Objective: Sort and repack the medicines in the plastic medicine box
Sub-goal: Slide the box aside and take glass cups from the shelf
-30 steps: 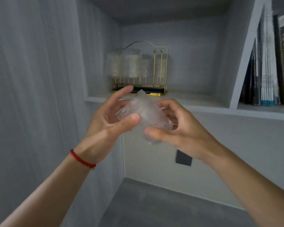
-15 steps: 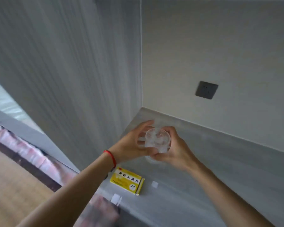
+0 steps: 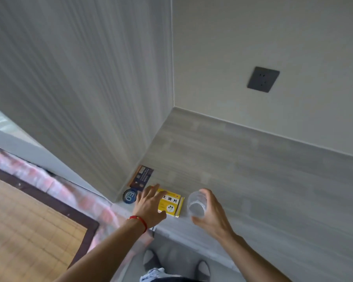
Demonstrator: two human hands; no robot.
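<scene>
Head view, looking steeply down at a grey wood-grain counter (image 3: 243,159) that runs from the lower middle of the frame up to the right. Low in the centre, the left hand (image 3: 149,206) is spread flat, fingers apart, its fingertips over the left end of a yellow medicine box (image 3: 171,202) that lies flat on the counter; whether the palm actually presses on the box I cannot tell. A red string bracelet (image 3: 139,220) circles that wrist. Just right of the yellow box, the right hand (image 3: 212,214) is wrapped around a small clear plastic cup (image 3: 197,203), thumb on the near side and fingers curled round the far side, mouth of the cup facing the camera; it sits at or just above the counter, and contact is unclear.

Left of the left hand, tucked against the striped grey side panel (image 3: 80,88), there is a round blue tin (image 3: 130,196), and just above it a dark blue box (image 3: 142,178) leaning by the panel. In the upper right, a dark wall socket (image 3: 263,79) on the pale back wall. Lower left shows a woven mat (image 3: 29,220) with a dark border. At the bottom edge, two feet in grey socks (image 3: 151,261) on the floor.
</scene>
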